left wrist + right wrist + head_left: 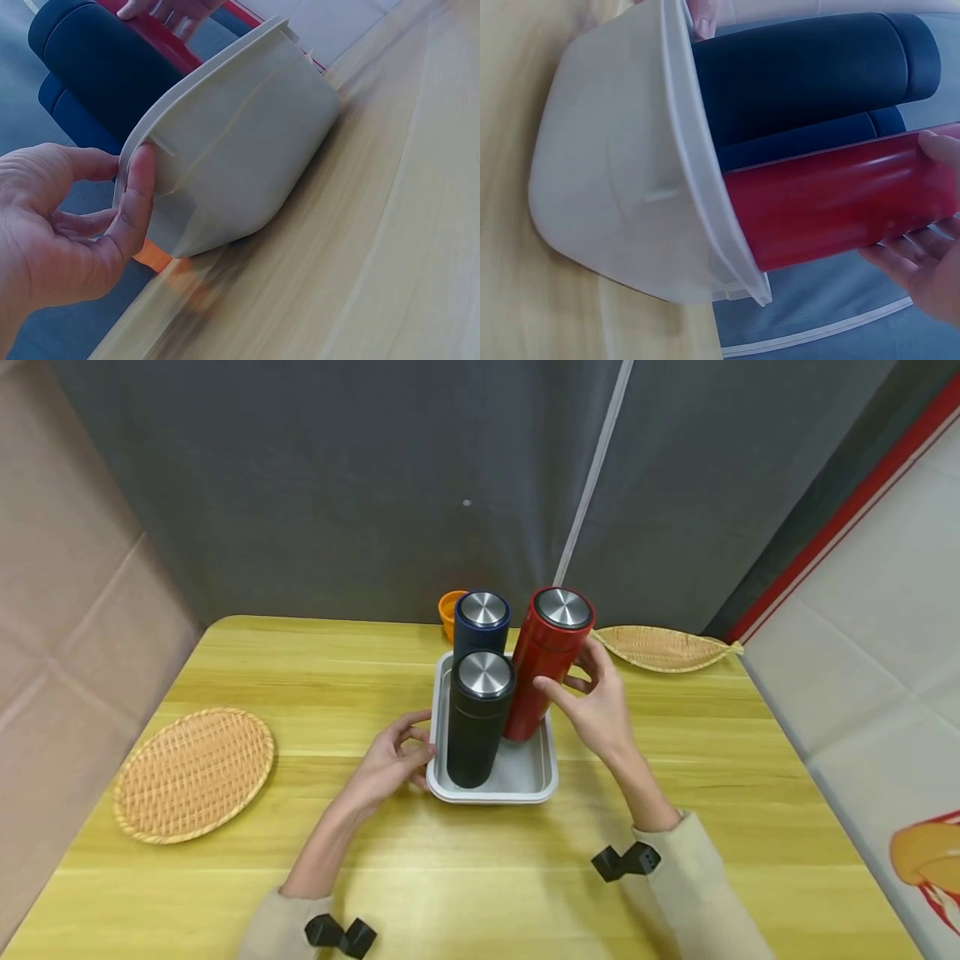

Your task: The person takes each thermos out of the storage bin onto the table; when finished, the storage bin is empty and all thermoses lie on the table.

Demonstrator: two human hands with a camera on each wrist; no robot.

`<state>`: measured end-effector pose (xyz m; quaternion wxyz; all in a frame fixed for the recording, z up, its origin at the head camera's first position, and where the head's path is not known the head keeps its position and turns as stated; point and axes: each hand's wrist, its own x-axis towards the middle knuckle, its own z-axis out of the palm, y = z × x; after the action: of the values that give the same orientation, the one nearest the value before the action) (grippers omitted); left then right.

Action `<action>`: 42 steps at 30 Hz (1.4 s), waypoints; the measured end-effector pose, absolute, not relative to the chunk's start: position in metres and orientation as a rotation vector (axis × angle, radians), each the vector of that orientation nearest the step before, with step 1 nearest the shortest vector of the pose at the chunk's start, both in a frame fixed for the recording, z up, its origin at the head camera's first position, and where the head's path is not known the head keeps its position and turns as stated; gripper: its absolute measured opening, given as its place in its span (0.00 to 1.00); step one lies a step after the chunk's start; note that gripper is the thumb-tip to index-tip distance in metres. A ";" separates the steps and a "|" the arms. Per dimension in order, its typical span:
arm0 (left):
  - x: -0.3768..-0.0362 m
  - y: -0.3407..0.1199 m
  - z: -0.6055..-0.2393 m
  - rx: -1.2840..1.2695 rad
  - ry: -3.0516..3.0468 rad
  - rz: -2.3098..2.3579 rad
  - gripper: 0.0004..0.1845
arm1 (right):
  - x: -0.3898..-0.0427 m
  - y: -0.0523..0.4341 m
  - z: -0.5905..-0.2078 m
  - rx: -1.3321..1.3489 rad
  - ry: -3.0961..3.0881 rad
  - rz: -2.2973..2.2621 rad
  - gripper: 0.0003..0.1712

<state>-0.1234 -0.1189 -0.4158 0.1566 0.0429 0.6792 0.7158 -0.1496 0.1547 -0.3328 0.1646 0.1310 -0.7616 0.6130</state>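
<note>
"How far along?"
"Remotely, I see black [474, 735] and blue bottles [469, 639] inside the bin [531, 777] on the desk [465, 877]; my right hand [600, 710] grips the red bottle [536, 668] there, unreleased; my left hand [393, 756] pinches the rim [487, 798]."

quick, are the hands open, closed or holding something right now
Left hand: holding the grey tub by its rim.
Right hand: holding the red bottle.
</note>
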 end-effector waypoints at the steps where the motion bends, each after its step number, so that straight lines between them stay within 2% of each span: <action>1: -0.123 -0.119 -0.416 0.123 1.946 2.048 0.31 | -0.150 0.155 -0.332 0.374 -2.163 1.748 0.37; 27: -0.121 -0.118 -0.415 0.113 1.964 2.042 0.31 | -0.153 0.182 -0.289 0.420 -2.125 1.596 0.35; 37: -0.121 -0.116 -0.411 0.084 1.967 2.031 0.30 | -0.158 0.206 -0.290 0.375 -2.089 1.577 0.34; 42: -0.121 -0.115 -0.411 0.056 1.966 2.032 0.30 | -0.165 0.217 -0.304 0.286 -2.143 1.553 0.35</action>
<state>-0.1207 -0.1154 -0.4109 0.1560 0.0196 0.6867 0.7097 -0.1648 0.2172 -0.3037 0.2375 0.1042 -0.7819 0.5668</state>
